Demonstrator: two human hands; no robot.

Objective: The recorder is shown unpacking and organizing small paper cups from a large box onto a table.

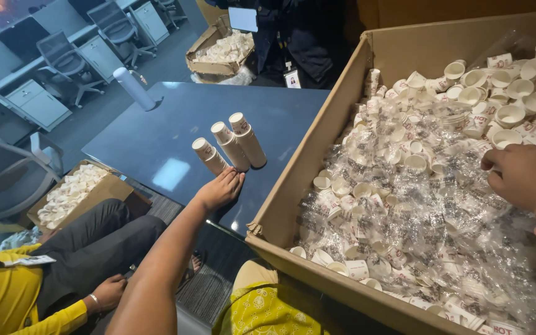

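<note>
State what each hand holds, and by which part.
Left hand holds nothing; fingertips near the cup stacks. Right hand rests among boxed cups; any grip cannot be told.

Left arm stretched forward, bare, forearm long and nearly straight. Left hand (pixel 219 189) flat, palm down, fingers together and pointing ahead, holding nothing. Right hand (pixel 522 175) coming in from the right, knuckles up, fingers curled downward, grip hidden. Pink band at the right wrist.
</note>
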